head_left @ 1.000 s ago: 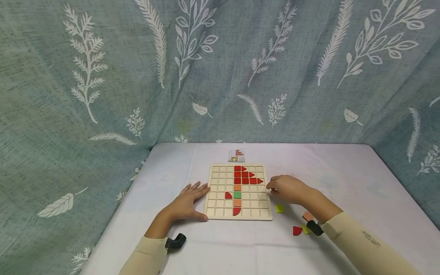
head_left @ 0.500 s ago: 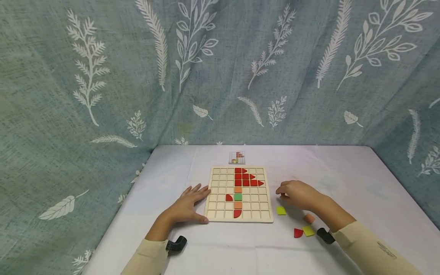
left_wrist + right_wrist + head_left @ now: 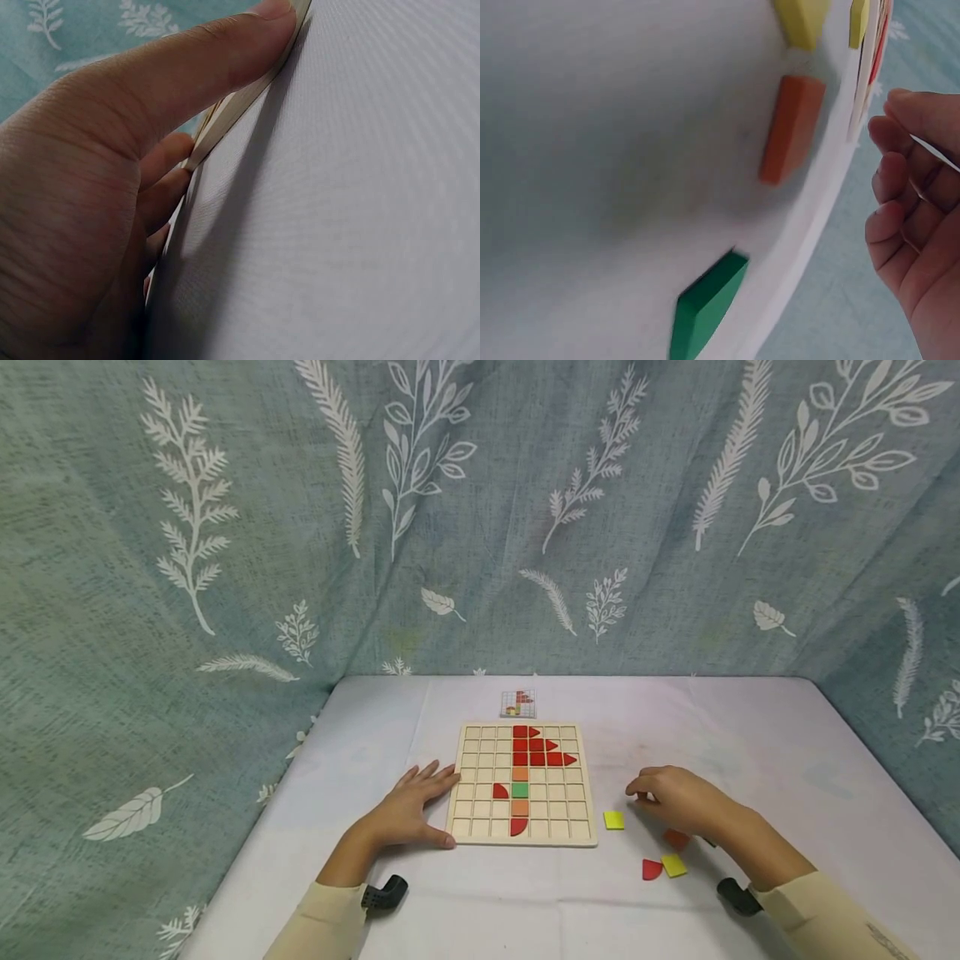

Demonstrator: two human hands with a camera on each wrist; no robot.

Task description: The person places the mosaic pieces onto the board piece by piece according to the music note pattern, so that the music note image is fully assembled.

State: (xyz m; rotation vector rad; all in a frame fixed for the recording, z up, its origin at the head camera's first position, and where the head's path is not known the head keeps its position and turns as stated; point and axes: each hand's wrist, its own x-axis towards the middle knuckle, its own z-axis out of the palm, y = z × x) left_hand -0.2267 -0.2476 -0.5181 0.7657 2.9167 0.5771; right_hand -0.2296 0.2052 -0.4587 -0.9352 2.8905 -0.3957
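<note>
White cloth [image 3: 517,914] below; your left hand [image 3: 407,808] lies spread at the board [image 3: 557,811]'s left edge. Your right hand [image 3: 684,799], fingers curled, nothing visible in it, is nearer the orange tile [image 3: 793,129], right of the board.

A blue-green curtain [image 3: 487,527] patterned with white leaves and sprigs backs the far edge of the whitish bench [image 3: 457,902], near which a small card [image 3: 518,704] shows a grid in red and yellow. The pale wood-toned board [image 3: 480,774] is squared off by a grid, with red tiles [image 3: 536,745], red quarter-circles [image 3: 500,792], and orange tiles [image 3: 520,773] on either side of a green tile [image 3: 520,790]. Toward the bench's right edge come yellow squares [image 3: 614,820], a loose red piece [image 3: 652,869], an orange piece [image 3: 793,131] and a green piece [image 3: 705,304]; cream sleeves [image 3: 318,922] meet black wrist devices [image 3: 386,893].
</note>
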